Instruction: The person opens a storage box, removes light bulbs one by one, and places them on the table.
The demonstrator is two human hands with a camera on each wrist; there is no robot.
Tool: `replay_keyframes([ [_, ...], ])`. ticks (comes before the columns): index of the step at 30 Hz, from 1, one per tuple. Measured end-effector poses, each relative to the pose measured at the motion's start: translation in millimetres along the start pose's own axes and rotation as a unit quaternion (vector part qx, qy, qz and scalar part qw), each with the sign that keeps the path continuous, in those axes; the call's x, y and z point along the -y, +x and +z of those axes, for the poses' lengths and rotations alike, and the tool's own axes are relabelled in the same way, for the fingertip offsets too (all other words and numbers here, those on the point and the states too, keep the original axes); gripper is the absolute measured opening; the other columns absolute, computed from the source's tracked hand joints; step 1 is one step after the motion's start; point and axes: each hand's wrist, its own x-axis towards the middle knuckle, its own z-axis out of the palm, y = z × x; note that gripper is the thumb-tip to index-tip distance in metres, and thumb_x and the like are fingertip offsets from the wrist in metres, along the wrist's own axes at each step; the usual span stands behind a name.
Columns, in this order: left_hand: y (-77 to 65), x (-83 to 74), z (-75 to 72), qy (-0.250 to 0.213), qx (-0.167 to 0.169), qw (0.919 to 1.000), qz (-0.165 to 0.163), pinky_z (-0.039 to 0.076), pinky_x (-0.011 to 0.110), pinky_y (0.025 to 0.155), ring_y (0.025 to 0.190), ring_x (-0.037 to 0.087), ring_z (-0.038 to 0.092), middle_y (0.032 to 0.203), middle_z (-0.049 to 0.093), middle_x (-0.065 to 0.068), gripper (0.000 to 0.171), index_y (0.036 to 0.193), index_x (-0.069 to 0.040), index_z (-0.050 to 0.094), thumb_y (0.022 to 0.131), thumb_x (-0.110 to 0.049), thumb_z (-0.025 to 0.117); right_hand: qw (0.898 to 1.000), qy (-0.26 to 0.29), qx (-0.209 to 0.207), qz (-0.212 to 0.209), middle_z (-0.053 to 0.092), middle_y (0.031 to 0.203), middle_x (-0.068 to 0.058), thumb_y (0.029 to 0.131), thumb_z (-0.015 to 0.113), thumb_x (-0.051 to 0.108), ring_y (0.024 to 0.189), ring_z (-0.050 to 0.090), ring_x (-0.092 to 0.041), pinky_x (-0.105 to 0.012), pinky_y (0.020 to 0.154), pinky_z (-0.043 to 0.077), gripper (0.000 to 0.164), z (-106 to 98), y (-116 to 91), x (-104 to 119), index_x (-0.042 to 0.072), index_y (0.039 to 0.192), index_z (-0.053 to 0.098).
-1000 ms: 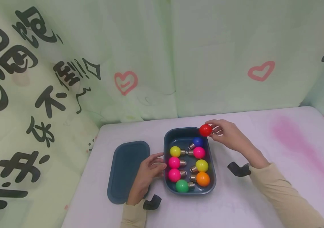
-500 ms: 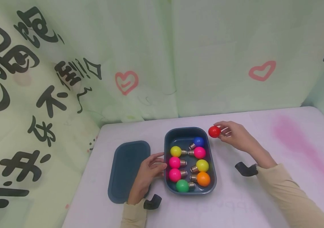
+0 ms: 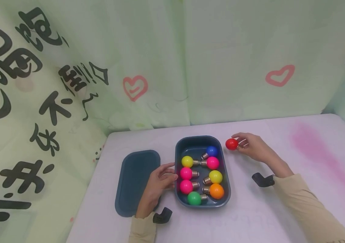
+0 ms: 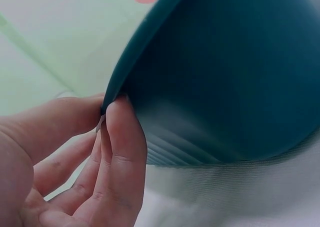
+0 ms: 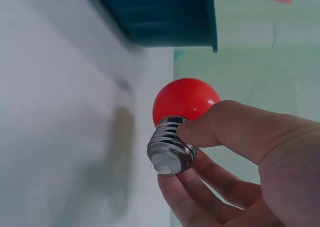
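Observation:
A red light bulb is pinched by its metal screw base in my right hand, above the table just right of the dark blue container. The right wrist view shows the thumb pressing the threads of that bulb. With thumb and fingers, my left hand pinches the container's left rim. Inside the container lie several bulbs in two rough columns: yellow, pink, green, blue and orange.
A flat dark blue lid lies on the table left of the container, partly behind the left hand. The pale table meets a green curtain at its back edge.
My right hand has carried the red bulb from over the container's back right corner outward to the right and slightly down. The left hand stays at the rim.

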Motion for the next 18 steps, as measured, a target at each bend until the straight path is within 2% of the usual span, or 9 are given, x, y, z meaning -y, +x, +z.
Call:
replay_keyframes([
  [5, 0.0, 1.2, -0.4, -0.002, -0.001, 1.0000, -0.007, 0.058, 0.030, 0.080, 0.097, 0.019, 0.069, 0.114, 0.066, 0.009, 0.053, 0.137, -0.016, 0.058, 0.088, -0.025, 0.076, 1.000, -0.001, 0.007, 0.002, 0.063, 0.114, -0.029, 0.086, 0.071, 0.001, 0.102, 0.062, -0.044, -0.053, 0.087, 0.056, 0.046, 3, 3, -6, -0.006, 0.129, 0.056],
  [18, 0.8, 2.4, -0.8, -0.004, 0.004, 1.0000, 0.002, 0.058, 0.030, 0.080, 0.096, 0.018, 0.069, 0.113, 0.066, 0.010, 0.053, 0.138, -0.013, 0.057, 0.089, -0.024, 0.075, 1.000, -0.007, 0.012, -0.003, 0.062, 0.114, -0.029, 0.086, 0.071, 0.002, 0.101, 0.062, -0.043, -0.053, 0.087, 0.055, 0.045, 12, 7, -18, -0.006, 0.128, 0.057],
])
